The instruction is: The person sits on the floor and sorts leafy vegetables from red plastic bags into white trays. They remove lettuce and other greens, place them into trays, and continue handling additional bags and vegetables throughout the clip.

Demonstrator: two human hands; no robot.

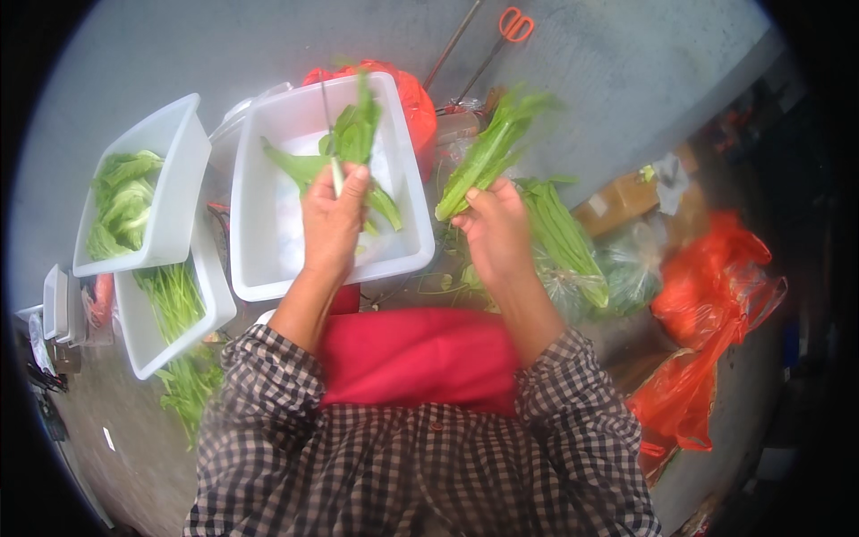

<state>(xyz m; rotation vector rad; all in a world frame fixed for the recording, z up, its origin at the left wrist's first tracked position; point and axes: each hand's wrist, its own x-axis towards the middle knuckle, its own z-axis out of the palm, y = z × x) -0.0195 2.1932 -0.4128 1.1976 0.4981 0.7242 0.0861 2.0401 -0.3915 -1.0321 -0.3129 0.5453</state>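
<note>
My left hand (333, 218) grips the pale handle of a knife (337, 176), whose thin dark blade points away from me. A blurred green leaf (363, 124) rises beside its thumb; whether the hand also pinches it I cannot tell. Below lies a white plastic tub (417, 225) with a few loose green leaves (295, 164) in it. Between thumb and fingers, my right hand (496, 228) holds a long-leaved lettuce stalk (484, 158) by its base, right of the tub. Close by that hand, more long green leaves (560, 231) stick out of a clear plastic bag.
At left, a white tub of leafy lettuce (127, 201) stands tilted over another white tub (218, 312) with thin-stemmed greens (171, 295). Red plastic bags (698, 288) and a cardboard box (621, 201) are at right. Orange-handled tongs (515, 25) lean beyond the central tub.
</note>
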